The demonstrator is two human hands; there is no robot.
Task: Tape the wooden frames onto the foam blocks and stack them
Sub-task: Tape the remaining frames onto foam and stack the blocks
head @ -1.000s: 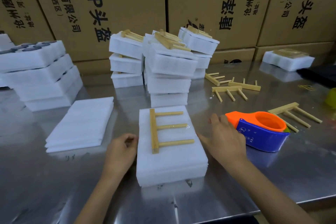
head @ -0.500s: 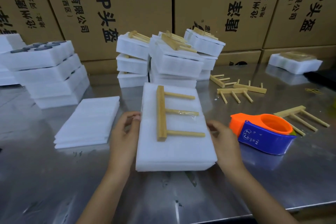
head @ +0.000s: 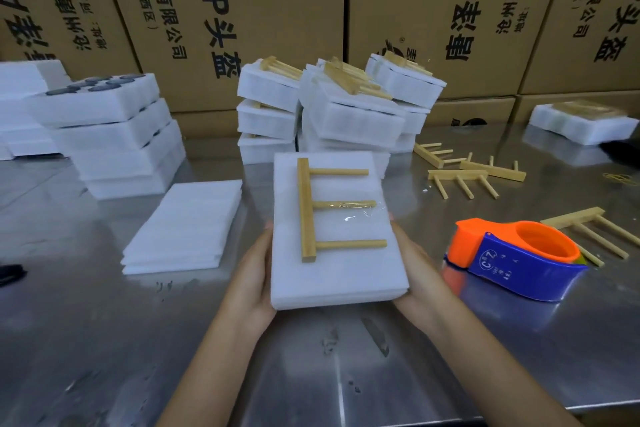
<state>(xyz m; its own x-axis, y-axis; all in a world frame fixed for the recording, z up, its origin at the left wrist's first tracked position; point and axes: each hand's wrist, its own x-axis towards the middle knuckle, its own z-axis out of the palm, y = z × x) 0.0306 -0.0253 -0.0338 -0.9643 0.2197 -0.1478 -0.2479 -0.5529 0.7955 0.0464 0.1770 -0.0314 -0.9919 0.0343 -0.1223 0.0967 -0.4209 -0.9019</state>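
Foam block (head: pixel 332 274) now higher off table (head: pixel 104 340), nearer stacks (head: pixel 353 118).

Steel table (head: pixel 104 340): foam stacks (head: pixel 332 115), dispenser (head: pixel 512 253).

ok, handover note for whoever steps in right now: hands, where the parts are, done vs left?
Left hand and right hand each grip a side of the foam block, held above the steel table.
Wooden frame lies on top of it, clear tape over the middle peg.
Done: this frame taped; finished stacks behind.
Left: stack this block, then tape the loose frames to the right. Tape dispenser sits right of the block.
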